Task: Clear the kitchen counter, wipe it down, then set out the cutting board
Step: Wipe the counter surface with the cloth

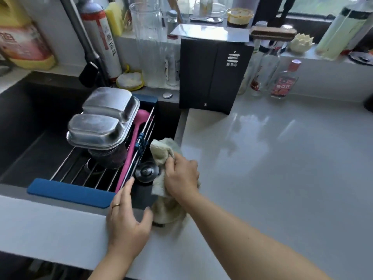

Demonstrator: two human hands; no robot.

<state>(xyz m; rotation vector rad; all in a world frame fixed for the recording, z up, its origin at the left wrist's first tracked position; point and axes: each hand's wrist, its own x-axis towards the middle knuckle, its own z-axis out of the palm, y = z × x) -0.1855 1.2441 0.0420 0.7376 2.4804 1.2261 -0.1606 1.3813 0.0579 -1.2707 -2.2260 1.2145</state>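
Counter (282,168) lies white and glossy to the right of the dark sink (30,122), its middle bare and shining with reflected light.

From the head view, the right hand (181,176) clenches a pale green cloth (161,152) at the sink's right edge, just above the drain (146,171). One end of the cloth sticks up past the knuckles and the rest hangs down below the wrist to the counter's front corner. The left hand (127,223) is released and holds nothing. It lies over the sink's front rim with fingers spread, the index tip at the rail of the rack (68,193) and the thumb just beside the cloth's lower fold. A ring (116,205) sits on one finger.

The rack spans the sink and carries two upturned steel trays (101,126) with a pink ladle (137,126) beside them. A black box (212,77) stands at the counter's back by the sink, with bottles (284,81) to its right along the wall. The faucet (88,49) rises behind the sink.
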